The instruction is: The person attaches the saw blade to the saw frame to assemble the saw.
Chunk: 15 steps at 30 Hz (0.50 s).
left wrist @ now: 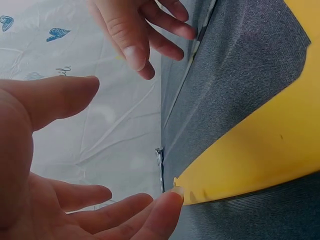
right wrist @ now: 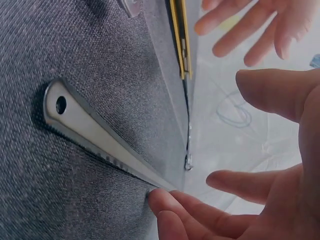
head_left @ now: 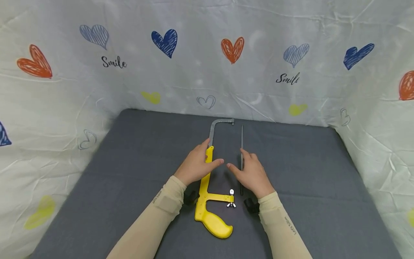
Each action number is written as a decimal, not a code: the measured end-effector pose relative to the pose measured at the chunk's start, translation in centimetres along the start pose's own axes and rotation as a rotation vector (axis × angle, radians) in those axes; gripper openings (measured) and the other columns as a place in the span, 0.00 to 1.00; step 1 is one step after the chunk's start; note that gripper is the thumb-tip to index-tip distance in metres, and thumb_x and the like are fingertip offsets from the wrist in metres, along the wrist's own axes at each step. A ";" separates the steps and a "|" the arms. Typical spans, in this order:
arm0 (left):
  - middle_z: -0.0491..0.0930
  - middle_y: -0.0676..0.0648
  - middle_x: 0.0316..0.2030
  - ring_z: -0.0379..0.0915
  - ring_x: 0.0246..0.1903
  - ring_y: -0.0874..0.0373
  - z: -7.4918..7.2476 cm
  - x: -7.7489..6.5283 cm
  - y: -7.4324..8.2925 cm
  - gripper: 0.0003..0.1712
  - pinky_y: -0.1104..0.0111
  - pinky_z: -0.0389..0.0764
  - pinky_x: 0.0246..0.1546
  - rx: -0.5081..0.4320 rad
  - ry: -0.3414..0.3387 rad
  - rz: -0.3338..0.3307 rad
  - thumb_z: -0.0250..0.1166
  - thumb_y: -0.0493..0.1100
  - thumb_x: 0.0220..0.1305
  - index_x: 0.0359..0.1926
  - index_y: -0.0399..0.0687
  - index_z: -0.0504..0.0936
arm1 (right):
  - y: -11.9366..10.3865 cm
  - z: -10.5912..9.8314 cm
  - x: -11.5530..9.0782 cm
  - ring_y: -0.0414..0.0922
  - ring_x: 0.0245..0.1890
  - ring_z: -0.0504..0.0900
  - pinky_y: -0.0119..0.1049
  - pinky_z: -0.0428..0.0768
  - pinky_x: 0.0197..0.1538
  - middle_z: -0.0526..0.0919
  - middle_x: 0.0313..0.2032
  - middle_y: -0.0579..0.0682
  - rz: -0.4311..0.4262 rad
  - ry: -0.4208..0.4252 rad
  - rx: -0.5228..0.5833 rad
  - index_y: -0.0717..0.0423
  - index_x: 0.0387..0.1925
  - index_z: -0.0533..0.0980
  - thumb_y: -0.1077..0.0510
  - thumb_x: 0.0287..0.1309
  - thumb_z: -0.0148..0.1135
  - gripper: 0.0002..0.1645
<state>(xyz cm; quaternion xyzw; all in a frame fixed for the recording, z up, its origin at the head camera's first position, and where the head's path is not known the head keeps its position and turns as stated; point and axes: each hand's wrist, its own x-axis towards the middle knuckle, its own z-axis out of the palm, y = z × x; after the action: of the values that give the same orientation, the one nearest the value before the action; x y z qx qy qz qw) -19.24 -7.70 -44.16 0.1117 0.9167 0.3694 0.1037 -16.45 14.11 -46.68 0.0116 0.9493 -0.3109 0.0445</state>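
Note:
A yellow hacksaw frame (head_left: pixel 203 185) with a bent grey metal front arm (head_left: pixel 212 131) lies on the dark grey cloth, its handle (head_left: pixel 217 225) toward me. To its right is a separate, narrow saw blade (head_left: pixel 242 138); the right wrist view shows the toothed edge and end hole of the blade (right wrist: pixel 90 122). My left hand (head_left: pixel 196 163) is over the frame, thumb and fingers spread. Over the blade is my right hand (head_left: pixel 253 174), its fingers extended and apart. Whether fingertips touch either thing, I cannot tell. Neither hand grips anything.
The dark grey cloth (head_left: pixel 129 162) covers the table. A white sheet (head_left: pixel 194 79) printed with hearts hangs behind and along both sides. The frame's short lower arm carries a wing nut (head_left: pixel 231 205) at its end.

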 end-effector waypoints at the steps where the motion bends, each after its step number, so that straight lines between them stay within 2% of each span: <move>1: 0.64 0.35 0.80 0.79 0.69 0.39 0.0 0.0 0.0 0.59 0.46 0.82 0.66 0.002 0.001 -0.007 0.69 0.64 0.70 0.88 0.45 0.50 | 0.0 0.0 0.0 0.67 0.64 0.81 0.64 0.82 0.64 0.71 0.72 0.70 0.005 0.001 0.001 0.59 0.84 0.60 0.35 0.70 0.67 0.54; 5: 0.65 0.34 0.80 0.79 0.68 0.39 0.1 0.0 0.0 0.59 0.45 0.81 0.67 0.013 0.001 -0.020 0.69 0.63 0.70 0.87 0.44 0.50 | 0.0 -0.1 0.0 0.65 0.58 0.83 0.62 0.84 0.59 0.72 0.70 0.69 0.022 0.000 0.010 0.58 0.83 0.61 0.35 0.70 0.66 0.52; 10: 0.66 0.32 0.78 0.80 0.64 0.40 0.1 -0.2 0.0 0.57 0.45 0.81 0.67 0.022 0.001 -0.031 0.69 0.61 0.71 0.87 0.41 0.52 | 0.2 -0.2 -0.2 0.57 0.43 0.83 0.55 0.84 0.48 0.78 0.58 0.66 0.044 0.002 0.011 0.60 0.82 0.62 0.36 0.70 0.66 0.52; 15: 0.68 0.32 0.77 0.78 0.66 0.39 0.3 -0.2 0.0 0.55 0.46 0.81 0.67 0.030 0.019 -0.043 0.70 0.58 0.71 0.86 0.40 0.54 | 0.4 -0.2 -0.1 0.57 0.44 0.84 0.55 0.84 0.49 0.82 0.53 0.65 0.053 0.019 -0.001 0.64 0.80 0.64 0.36 0.70 0.66 0.52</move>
<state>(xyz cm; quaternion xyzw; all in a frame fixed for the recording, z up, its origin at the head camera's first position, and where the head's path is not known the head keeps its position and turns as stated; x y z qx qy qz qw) -18.97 -7.57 -44.31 0.0901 0.9253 0.3543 0.1010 -16.33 14.50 -46.76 0.0398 0.9492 -0.3091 0.0437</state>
